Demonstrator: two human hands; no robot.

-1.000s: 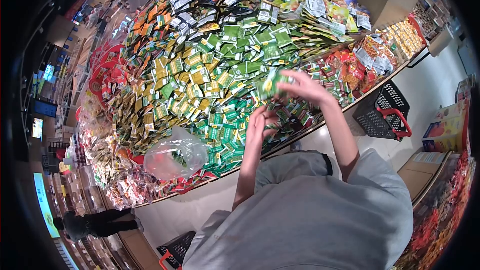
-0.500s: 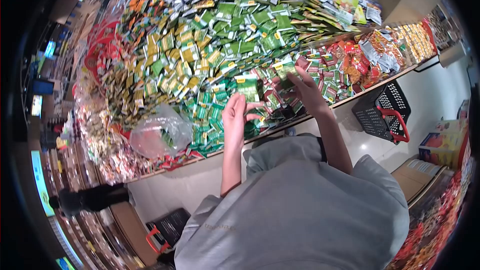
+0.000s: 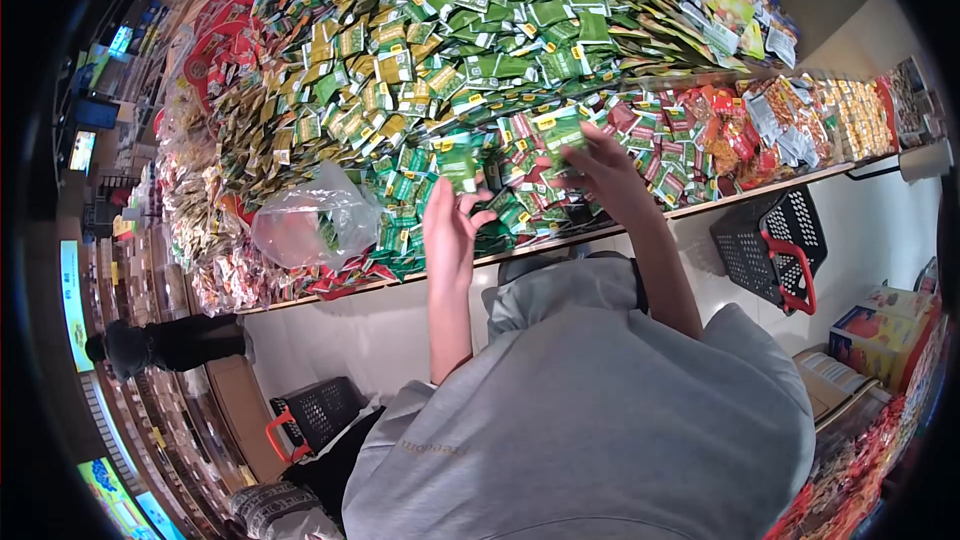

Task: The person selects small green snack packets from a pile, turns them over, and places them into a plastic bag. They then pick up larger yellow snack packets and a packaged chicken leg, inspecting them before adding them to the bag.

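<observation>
here the left hand [image 3: 447, 225] is raised over the front edge of the display table [image 3: 700, 205], its fingers closed round a small green packet [image 3: 460, 165] that it holds upright above the heap. the right hand [image 3: 600, 172] sits a little further in and to the right, fingers curled and pinching a second green packet [image 3: 560, 130] with a yellow label; that packet is lifted clear of the pile, tilted towards the person. both packets are near each other but apart, with the green and red sachets of the pile [image 3: 450, 50] spread beneath and behind them. to the left of the left hand a clear plastic bag [image 3: 315, 220] lies on the heap, puffed up, with something red and a few green packets inside. below the table edge on the right a black shopping basket [image 3: 765, 240] with red handles stands on the pale floor. another black basket [image 3: 315, 415] sits low on the left by the grey sleeve [image 3: 440, 420]. a person in dark clothes [image 3: 165, 345] stands well apart along the aisle at the left.
</observation>
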